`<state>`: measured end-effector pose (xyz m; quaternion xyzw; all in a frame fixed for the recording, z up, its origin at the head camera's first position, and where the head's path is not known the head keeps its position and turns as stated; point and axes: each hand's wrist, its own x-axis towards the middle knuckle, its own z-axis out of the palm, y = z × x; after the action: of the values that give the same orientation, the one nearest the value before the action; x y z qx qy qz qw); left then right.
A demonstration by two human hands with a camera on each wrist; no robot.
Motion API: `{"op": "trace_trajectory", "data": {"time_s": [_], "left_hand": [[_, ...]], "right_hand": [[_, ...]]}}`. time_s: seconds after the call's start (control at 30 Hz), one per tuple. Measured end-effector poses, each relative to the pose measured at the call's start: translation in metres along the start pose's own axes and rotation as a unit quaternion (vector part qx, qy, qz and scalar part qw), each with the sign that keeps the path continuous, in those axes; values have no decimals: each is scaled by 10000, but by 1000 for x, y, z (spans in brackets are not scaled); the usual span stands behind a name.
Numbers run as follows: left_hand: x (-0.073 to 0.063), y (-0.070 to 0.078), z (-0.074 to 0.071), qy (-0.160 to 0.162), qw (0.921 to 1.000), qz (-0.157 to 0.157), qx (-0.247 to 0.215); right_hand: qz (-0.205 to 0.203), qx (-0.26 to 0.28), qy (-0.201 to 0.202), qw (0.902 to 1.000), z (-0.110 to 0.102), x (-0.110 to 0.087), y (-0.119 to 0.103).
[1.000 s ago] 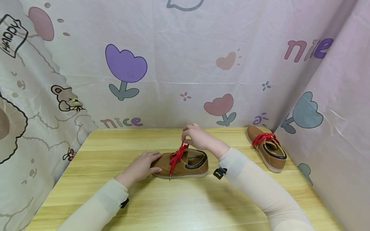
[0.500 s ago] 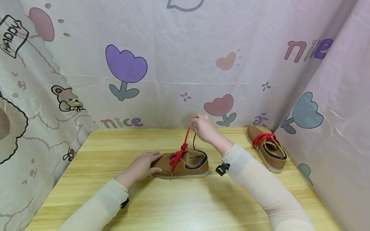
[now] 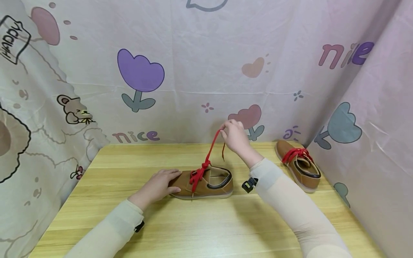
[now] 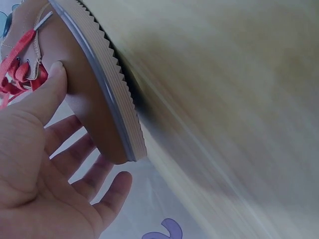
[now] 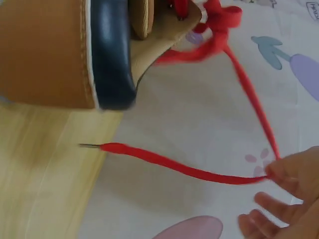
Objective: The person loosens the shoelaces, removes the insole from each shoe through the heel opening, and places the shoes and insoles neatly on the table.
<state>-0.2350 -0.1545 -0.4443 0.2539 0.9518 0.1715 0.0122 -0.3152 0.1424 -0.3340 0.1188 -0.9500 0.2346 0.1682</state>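
Note:
A brown shoe (image 3: 211, 189) lies on the wooden table with its toe pointing left. My left hand (image 3: 157, 188) holds it at the toe; in the left wrist view the thumb presses one side while the fingers reach round the other. Above the shoe my right hand (image 3: 235, 136) pinches a red shoelace (image 3: 213, 146) between thumb and fingertips. The lace rises taut from a knot (image 3: 205, 165) over the tongue, and its loose tipped end (image 5: 89, 145) dangles past the fingers. Another lace end hangs down the shoe's near side.
A matching brown shoe (image 3: 301, 172) with red laces stands at the table's back right. Printed curtains (image 3: 193, 43) hang behind the wooden table (image 3: 200, 229) and along both sides.
My right hand has moved up and to the right, drawing the lace out longer and pulling its end free of the knot area. The left hand has stayed on the toe.

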Motion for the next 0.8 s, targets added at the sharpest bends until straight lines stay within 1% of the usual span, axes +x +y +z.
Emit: {"op": "trace_trajectory", "data": {"time_s": [0.13,0.3,0.47,0.6,0.8], "left_hand": [[0,0,0,-1,10000,23,20],[0,-1,0,8,10000,25,34],[-1,-1,0,18,10000,23,23],[-1,0,-1,11,10000,32,28],[0,0,-1,14,10000,34,57]], "right_hand": [[185,-46,-351,9992,1,0,7],[237,-185,-557,9980,5,-4,14],[-50,-260,-563,9981,7,-9,10],[-334,-273,-582,9974,8,-14,3],[-602,-319,-663,9955,8,-26,-9]]}}
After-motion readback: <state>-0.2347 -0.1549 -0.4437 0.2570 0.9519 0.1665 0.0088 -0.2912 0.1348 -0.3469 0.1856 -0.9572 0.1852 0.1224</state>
